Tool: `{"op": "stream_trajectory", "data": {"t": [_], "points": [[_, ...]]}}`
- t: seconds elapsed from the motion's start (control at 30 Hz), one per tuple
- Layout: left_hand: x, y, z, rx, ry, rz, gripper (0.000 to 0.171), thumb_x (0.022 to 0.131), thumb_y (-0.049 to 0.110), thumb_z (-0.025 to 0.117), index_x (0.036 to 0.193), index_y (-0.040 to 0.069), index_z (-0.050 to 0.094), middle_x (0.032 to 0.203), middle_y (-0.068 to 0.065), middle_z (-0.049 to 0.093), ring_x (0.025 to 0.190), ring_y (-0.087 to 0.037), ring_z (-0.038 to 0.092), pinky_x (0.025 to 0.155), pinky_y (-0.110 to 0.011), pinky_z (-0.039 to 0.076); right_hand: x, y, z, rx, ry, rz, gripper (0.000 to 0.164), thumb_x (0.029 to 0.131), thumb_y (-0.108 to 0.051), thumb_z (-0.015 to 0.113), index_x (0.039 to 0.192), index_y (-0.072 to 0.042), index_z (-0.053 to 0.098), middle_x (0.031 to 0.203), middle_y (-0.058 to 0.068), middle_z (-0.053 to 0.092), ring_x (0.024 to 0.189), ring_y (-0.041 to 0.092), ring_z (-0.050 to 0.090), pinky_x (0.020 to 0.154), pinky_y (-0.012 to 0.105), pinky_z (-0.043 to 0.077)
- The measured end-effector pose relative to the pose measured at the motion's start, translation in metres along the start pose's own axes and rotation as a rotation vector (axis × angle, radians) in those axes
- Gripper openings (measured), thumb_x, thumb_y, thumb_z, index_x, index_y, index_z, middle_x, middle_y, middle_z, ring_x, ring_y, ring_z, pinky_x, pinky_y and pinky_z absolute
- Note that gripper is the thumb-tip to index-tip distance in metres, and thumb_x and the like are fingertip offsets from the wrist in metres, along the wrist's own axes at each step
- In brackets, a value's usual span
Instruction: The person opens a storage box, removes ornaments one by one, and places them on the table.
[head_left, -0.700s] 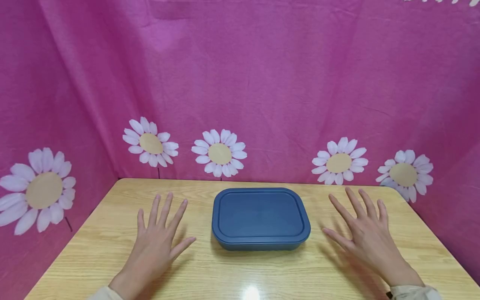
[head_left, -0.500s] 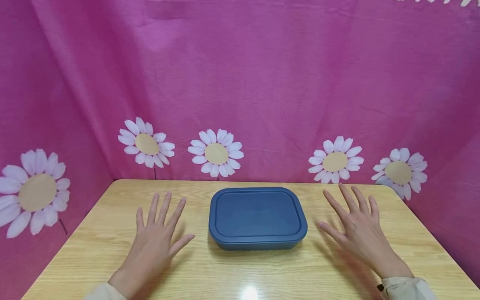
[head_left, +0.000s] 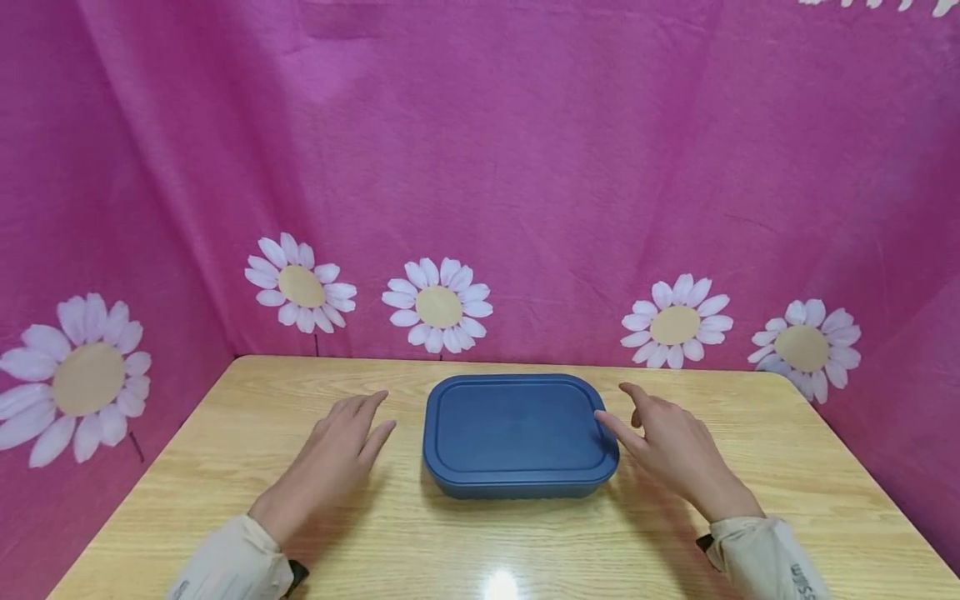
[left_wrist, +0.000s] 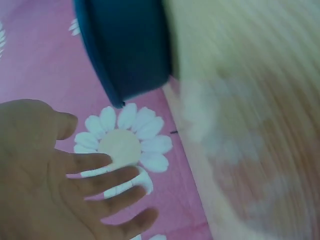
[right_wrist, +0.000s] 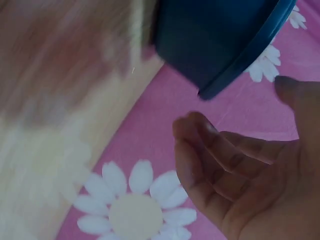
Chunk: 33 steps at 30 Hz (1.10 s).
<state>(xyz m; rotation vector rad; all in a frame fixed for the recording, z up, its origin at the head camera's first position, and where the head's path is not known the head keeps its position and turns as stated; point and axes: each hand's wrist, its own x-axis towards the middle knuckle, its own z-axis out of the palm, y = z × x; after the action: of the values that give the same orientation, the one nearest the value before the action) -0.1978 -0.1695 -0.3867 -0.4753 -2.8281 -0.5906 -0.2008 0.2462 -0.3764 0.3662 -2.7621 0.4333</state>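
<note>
A dark blue lidded food container [head_left: 522,433] sits flat on the wooden table, its lid on. To its left is my left hand [head_left: 333,450], apart from it, palm turned inward; the left wrist view shows its fingers [left_wrist: 107,187] spread and nearly straight. On the other side, my right hand [head_left: 675,446] is close to the right end, its thumb overlapping the lid's edge in the head view. In the right wrist view its fingers [right_wrist: 200,175] are loosely bent, with a gap between them and the container [right_wrist: 215,45]. Neither hand holds anything.
The light wooden table [head_left: 420,550] ends at a pink cloth [head_left: 495,183] printed with white daisies, which rises behind it and at both sides. Pale sleeves [head_left: 232,558] cover both forearms.
Both hands have moved inward toward the container, the right one further. They have turned from palms down with spread fingers to palms facing inward. The container stays where it was.
</note>
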Motion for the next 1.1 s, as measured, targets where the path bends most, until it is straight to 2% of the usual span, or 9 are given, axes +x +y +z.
{"op": "stream_trajectory", "data": {"t": [0.07,0.17,0.3,0.43,0.53,0.7,0.9,1.0,1.1], "points": [[0.004,0.004,0.001,-0.095,-0.062,-0.043,0.049,0.106,0.034,0.048,0.141,0.0,0.05,0.121,-0.015,0.065,0.113,-0.029,0.061,0.095,-0.053,0.049,0.001,-0.004,0.004,0.028,-0.036,0.014,0.059,0.097,-0.05,0.06,0.127,0.0,0.059,0.07,-0.004,0.061,0.064,0.013,0.058,0.058,0.037,0.049],[0.008,0.01,0.006,-0.231,-0.174,-0.086,0.048,0.106,0.035,0.048,0.137,-0.001,0.053,0.104,-0.007,0.07,0.094,-0.018,0.066,0.085,-0.043,0.055,0.0,-0.007,0.011,0.06,-0.085,0.014,0.044,0.097,-0.04,0.064,0.113,0.001,0.065,0.06,-0.008,0.053,0.058,0.008,0.053,0.055,0.032,0.046],[0.006,0.017,0.014,-0.384,-0.281,-0.063,0.049,0.105,0.037,0.051,0.138,0.0,0.053,0.098,-0.004,0.069,0.084,-0.013,0.065,0.076,-0.035,0.055,-0.002,-0.01,0.02,0.084,-0.099,0.02,0.029,0.098,-0.031,0.064,0.098,-0.002,0.065,0.058,-0.006,0.051,0.056,0.01,0.051,0.055,0.03,0.044],[0.003,0.023,0.022,-0.506,-0.336,-0.041,0.055,0.105,0.039,0.049,0.144,0.0,0.045,0.086,-0.006,0.067,0.078,-0.017,0.064,0.069,-0.03,0.051,-0.003,-0.013,0.026,0.12,-0.071,0.047,0.026,0.099,-0.025,0.063,0.096,0.001,0.064,0.058,-0.003,0.051,0.056,0.012,0.05,0.054,0.029,0.044],[0.002,0.027,0.025,-0.558,-0.339,-0.048,0.06,0.105,0.04,0.049,0.147,-0.001,0.038,0.081,-0.006,0.064,0.077,-0.019,0.063,0.066,-0.029,0.048,-0.004,-0.016,0.027,0.147,-0.06,0.078,0.027,0.1,-0.023,0.06,0.097,0.003,0.063,0.058,-0.001,0.05,0.055,0.013,0.05,0.052,0.028,0.043],[0.002,0.029,0.031,-0.584,-0.294,-0.074,0.06,0.105,0.038,0.049,0.15,0.0,0.034,0.085,-0.006,0.064,0.075,-0.019,0.063,0.067,-0.029,0.048,-0.004,-0.019,0.03,0.175,-0.037,0.101,0.027,0.101,-0.023,0.06,0.097,0.004,0.064,0.054,-0.002,0.047,0.05,0.011,0.047,0.048,0.026,0.039],[0.002,0.026,0.036,-0.582,-0.248,-0.133,0.057,0.106,0.036,0.047,0.149,0.001,0.036,0.087,-0.005,0.064,0.071,-0.017,0.064,0.066,-0.029,0.049,-0.003,-0.017,0.032,0.303,-0.11,0.109,0.041,0.102,-0.032,0.058,0.117,0.005,0.063,0.055,-0.002,0.049,0.048,0.01,0.046,0.047,0.025,0.04],[0.003,0.025,0.036,-0.631,-0.249,-0.159,0.057,0.106,0.036,0.048,0.151,0.003,0.034,0.089,-0.007,0.062,0.069,-0.018,0.066,0.062,-0.029,0.048,-0.002,-0.017,0.031,0.391,-0.145,0.113,0.046,0.102,-0.033,0.059,0.125,0.007,0.059,0.057,-0.002,0.052,0.049,0.011,0.047,0.047,0.025,0.04],[0.003,0.024,0.036,-0.685,-0.271,-0.174,0.058,0.106,0.035,0.048,0.153,0.005,0.031,0.093,-0.011,0.06,0.068,-0.02,0.069,0.06,-0.029,0.047,-0.002,-0.016,0.032,0.417,-0.144,0.104,0.044,0.101,-0.03,0.06,0.124,0.007,0.059,0.056,-0.002,0.05,0.049,0.01,0.046,0.045,0.024,0.039]]}}
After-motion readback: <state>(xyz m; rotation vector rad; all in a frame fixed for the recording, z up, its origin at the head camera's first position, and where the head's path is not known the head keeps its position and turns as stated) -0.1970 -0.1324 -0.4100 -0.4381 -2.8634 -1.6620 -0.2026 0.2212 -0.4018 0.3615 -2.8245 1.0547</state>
